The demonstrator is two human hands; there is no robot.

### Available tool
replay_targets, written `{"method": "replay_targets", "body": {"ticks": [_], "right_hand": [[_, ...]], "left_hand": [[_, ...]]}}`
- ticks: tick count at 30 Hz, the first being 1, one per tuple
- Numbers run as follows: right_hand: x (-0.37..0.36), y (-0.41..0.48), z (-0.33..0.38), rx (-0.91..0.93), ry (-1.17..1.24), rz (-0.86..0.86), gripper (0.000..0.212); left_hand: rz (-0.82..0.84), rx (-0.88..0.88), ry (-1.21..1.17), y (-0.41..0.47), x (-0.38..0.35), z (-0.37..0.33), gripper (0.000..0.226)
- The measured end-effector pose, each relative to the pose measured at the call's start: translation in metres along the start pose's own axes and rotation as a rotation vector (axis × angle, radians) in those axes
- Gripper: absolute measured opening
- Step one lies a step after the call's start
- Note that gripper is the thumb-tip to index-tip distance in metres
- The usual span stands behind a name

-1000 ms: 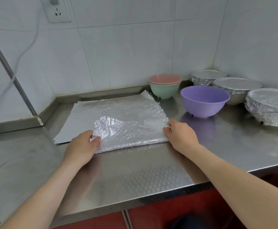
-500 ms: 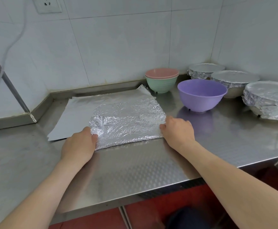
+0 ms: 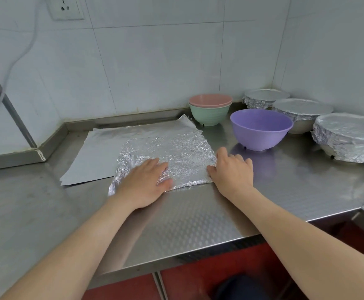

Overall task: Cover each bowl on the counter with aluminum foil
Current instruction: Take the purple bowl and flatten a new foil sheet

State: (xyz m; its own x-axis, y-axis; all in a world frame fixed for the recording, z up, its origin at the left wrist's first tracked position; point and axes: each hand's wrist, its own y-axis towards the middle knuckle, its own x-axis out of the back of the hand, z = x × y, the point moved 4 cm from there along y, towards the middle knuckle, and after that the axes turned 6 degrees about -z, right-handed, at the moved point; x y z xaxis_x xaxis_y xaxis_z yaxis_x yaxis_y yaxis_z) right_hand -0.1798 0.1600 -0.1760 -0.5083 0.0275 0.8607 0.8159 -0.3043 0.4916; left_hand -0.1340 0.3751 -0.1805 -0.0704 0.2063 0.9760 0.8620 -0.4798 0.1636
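Presently on the steel counter (image 3: pixel 198 224), listed in order. Crinkled foil sheet (image 3: pixel 176 148): silver, heavily wrinkled and glittering, roughly square. It lies flat on a stack of smooth foil sheets (image 3: pixel 103 152), duller, which shows beyond it to the left and rear. Its near left corner is rumpled. My left hand (image 3: pixel 144 182) lies palm down on the near left part of the crinkled foil sheet, fingers straight and close together, pressing it flat. My right hand (image 3: pixel 233 169) rests palm down at the sheet's near right edge, thumb touching the foil and fingers loosely extended over bare counter. I cannot tell whether the thumb catches the edge. Containers follow. Purple bowl (image 3: pixel 261 131): upright, uncovered, its inside bare purple, just right of the sheet and near my right fingers but apart from them. Green bowl (image 3: pixel 209 116): upright at the rear by the wall, with a pink bowl (image 3: pixel 210 100) nested in it. Three foil-covered bowls (image 3: pixel 348 135) stand in the right corner. Each has foil stretched across the mouth and crimped down round the rim, contents hidden.
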Motion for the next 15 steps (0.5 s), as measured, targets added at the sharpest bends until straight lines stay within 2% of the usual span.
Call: {"method": "replay_targets", "body": {"ticks": [2, 4, 6, 7, 9, 11, 15], "right_hand": [[0.006, 0.002, 0.006, 0.042, -0.075, -0.116, 0.023], [0.014, 0.001, 0.030, 0.177, -0.063, -0.235, 0.030], [0.011, -0.006, 0.065, 0.359, 0.163, -0.081, 0.042], [0.005, -0.014, 0.082, 0.405, 0.288, 0.097, 0.048], [-0.008, -0.027, 0.097, 0.425, 0.353, 0.388, 0.058], [-0.017, -0.028, 0.090, 0.404, 0.292, 0.483, 0.064], [-0.020, -0.016, 0.056, 0.383, 0.128, 0.526, 0.084]], "left_hand": [[0.098, 0.035, 0.066, 0.002, -0.011, 0.005, 0.062], [0.106, 0.042, 0.098, 0.003, -0.015, 0.007, 0.064], [0.107, 0.054, 0.104, 0.001, -0.014, 0.005, 0.063], [0.117, 0.053, 0.113, 0.000, -0.014, 0.004, 0.061], [0.149, 0.050, 0.130, -0.001, -0.013, 0.004, 0.059], [0.150, 0.055, 0.121, 0.000, -0.013, 0.006, 0.059], [0.177, 0.075, 0.070, 0.001, -0.012, 0.012, 0.064]]}}
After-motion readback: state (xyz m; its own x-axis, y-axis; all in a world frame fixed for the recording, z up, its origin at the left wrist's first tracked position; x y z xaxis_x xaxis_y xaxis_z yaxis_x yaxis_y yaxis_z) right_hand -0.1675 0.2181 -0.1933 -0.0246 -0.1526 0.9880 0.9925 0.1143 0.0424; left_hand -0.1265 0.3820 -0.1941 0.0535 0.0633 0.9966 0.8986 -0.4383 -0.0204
